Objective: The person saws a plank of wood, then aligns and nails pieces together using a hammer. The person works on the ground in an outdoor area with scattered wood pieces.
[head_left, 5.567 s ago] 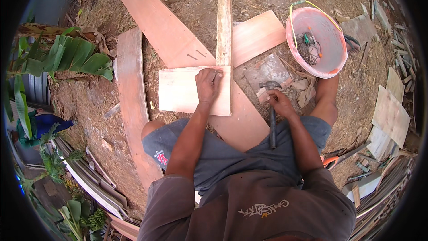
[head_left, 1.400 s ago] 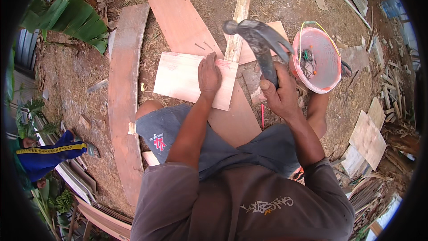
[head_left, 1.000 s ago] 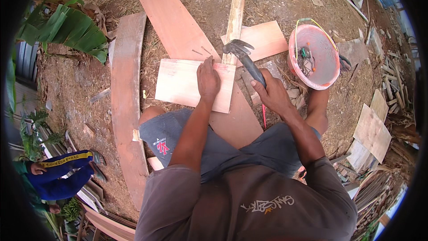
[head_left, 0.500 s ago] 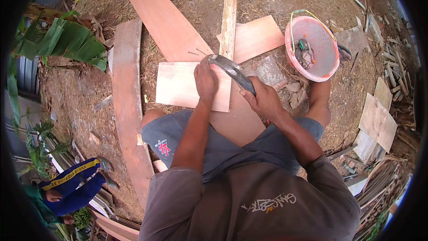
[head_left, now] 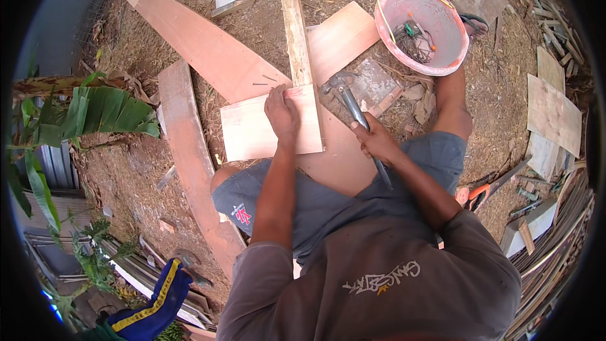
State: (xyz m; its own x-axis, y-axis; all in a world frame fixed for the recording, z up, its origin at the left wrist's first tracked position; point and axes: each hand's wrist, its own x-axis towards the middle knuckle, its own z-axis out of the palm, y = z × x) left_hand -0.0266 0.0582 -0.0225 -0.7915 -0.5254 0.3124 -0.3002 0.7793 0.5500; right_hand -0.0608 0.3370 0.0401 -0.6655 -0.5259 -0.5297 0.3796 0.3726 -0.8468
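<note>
My right hand [head_left: 377, 142] is wrapped round the dark handle of a claw hammer [head_left: 351, 102], its metal head raised just right of a short board [head_left: 252, 127]. That pale reddish board lies across the near end of a long plank [head_left: 202, 41] and a narrow wooden batten [head_left: 294, 31]. On the short board rests my left hand [head_left: 281, 115], its fingers bent together at the far edge; anything pinched between them is hidden. Beyond the fingertips, two loose nails [head_left: 260, 84] lie on the long plank.
A pink bucket [head_left: 451, 38] holding wire and small tools stands at right, beside my foot. A wide plank [head_left: 189, 151] lies at left. An orange-handled saw [head_left: 483, 192] is right of my knee. Another person's blue-clad leg [head_left: 154, 300] shows at lower left.
The hammer has swung away from my left fingertips, to the right, and its head now stands clear of the board. My left hand stays on the short board. The whole view has shifted.
</note>
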